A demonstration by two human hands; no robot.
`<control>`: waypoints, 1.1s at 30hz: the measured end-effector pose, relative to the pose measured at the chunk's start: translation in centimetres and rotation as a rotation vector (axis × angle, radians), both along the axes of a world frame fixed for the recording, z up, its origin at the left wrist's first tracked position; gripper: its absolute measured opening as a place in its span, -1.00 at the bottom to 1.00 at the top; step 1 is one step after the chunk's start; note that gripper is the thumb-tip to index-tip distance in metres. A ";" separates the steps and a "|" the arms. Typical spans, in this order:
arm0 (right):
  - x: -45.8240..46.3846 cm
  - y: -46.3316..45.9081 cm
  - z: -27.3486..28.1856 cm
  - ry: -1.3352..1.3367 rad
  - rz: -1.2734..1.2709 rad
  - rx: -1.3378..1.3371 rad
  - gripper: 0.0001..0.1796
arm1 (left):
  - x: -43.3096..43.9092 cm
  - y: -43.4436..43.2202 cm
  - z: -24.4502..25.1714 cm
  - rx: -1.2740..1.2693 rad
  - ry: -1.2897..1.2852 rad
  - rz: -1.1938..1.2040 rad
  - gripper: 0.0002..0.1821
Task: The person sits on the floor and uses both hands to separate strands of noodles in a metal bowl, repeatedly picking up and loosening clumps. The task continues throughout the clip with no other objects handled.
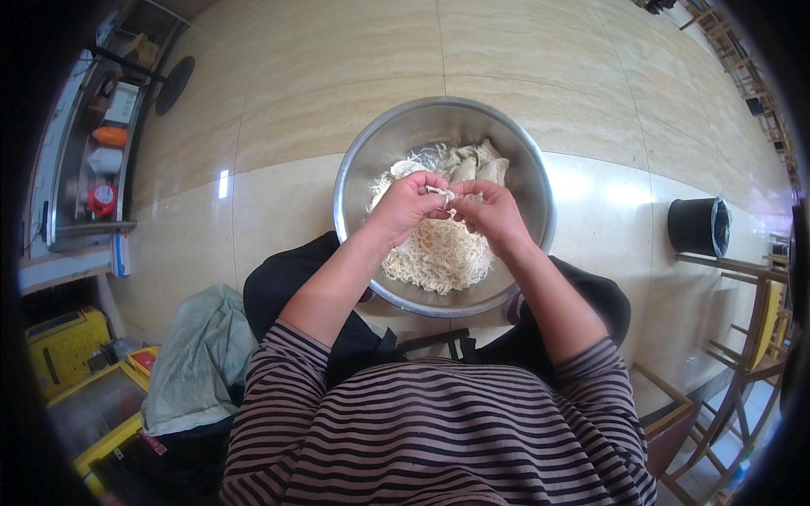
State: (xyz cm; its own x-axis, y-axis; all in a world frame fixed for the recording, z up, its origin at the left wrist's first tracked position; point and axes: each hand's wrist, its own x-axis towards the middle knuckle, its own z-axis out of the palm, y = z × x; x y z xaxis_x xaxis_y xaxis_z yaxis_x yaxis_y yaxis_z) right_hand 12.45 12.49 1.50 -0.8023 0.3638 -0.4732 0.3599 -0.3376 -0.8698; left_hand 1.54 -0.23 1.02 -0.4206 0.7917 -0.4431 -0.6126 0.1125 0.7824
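Over a wide stainless-steel basin (536,209), my left hand (411,205) and my right hand (490,209) meet, fingertips almost touching. Both pinch a small pale strip of food (439,191) between them. Beneath them lies a heap of thin off-white shreds (443,256), spread along the basin's near and left side. Larger whole pieces of pale food (484,161) rest together at the far right inside the basin. A flatter white piece (407,167) lies just beyond my left hand. My fingers partly hide the strip, and I cannot tell what food it is.
The basin stands on glossy tiled floor (392,38) between my knees. A grey-green woven sack (202,354) and yellow boxes (66,348) are at lower left; a metal shelf (76,183) holds containers at left. A black lined bin (696,228) and wooden chairs (753,341) are at right.
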 end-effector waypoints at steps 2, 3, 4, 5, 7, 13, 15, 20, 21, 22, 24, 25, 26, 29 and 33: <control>0.0 -0.2 0.4 -0.006 0.031 0.030 -0.83 | 0.2 -0.1 -0.1 -0.017 0.054 -0.018 -0.89; 0.0 -0.3 0.7 -0.013 0.039 0.051 -0.83 | 0.2 -0.1 -0.1 -0.040 0.097 -0.020 -0.90; 0.0 -0.3 0.9 -0.019 0.047 0.073 -0.82 | 0.1 -0.2 -0.2 -0.064 0.141 -0.021 -0.90; 0.0 -0.3 1.0 -0.030 0.047 0.076 -0.83 | 0.1 -0.2 -0.3 -0.080 0.127 -0.027 -0.90; 0.0 -0.3 1.1 -0.051 0.046 0.086 -0.85 | -0.1 -0.3 -0.5 -0.109 0.102 -0.042 -0.90; -0.1 -0.6 0.6 0.014 -0.086 0.070 -0.84 | -0.3 -0.3 -0.3 -0.157 0.135 -0.084 -0.93; -0.1 -0.2 0.4 -0.038 -0.016 0.016 -0.83 | -0.3 -0.3 -0.5 -0.135 0.131 -0.054 -0.92; -0.2 -0.5 0.7 -0.035 0.012 0.106 -0.84 | -0.4 -0.5 -0.4 -0.094 0.132 -0.038 -0.89; -0.2 -0.5 0.3 -0.008 0.006 0.136 -0.84 | -0.5 -0.5 -0.2 -0.104 0.155 -0.051 -0.89; -0.2 -0.6 0.1 0.019 0.000 0.167 -0.84 | -0.5 -0.4 -0.1 -0.115 0.178 -0.065 -0.89; -0.2 -0.7 0.0 0.036 0.003 0.207 -0.86 | -0.4 -0.4 0.2 -0.134 0.204 -0.061 -0.90; -0.2 -0.7 0.0 0.045 0.004 0.226 -0.86 | -0.4 -0.4 0.2 -0.144 0.216 -0.058 -0.91; -0.2 -0.8 0.0 0.046 0.010 0.239 -0.86 | -0.3 -0.4 0.3 -0.154 0.240 -0.054 -0.92; -0.1 -0.9 0.2 0.032 0.038 0.261 -0.86 | -0.2 -0.4 0.2 -0.172 0.306 -0.066 -0.95; -0.3 -0.8 0.3 -0.056 -0.016 0.290 -0.83 | -0.9 -0.7 -0.3 -0.075 0.186 -0.039 -0.94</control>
State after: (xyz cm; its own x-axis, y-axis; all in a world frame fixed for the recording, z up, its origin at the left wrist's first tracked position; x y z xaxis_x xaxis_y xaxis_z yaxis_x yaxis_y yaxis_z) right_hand 12.17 11.72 1.82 -0.7708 0.5030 -0.3910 0.4067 -0.0840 -0.9097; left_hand 0.68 -0.93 0.76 -0.4706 0.7768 -0.4184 -0.4521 0.1950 0.8704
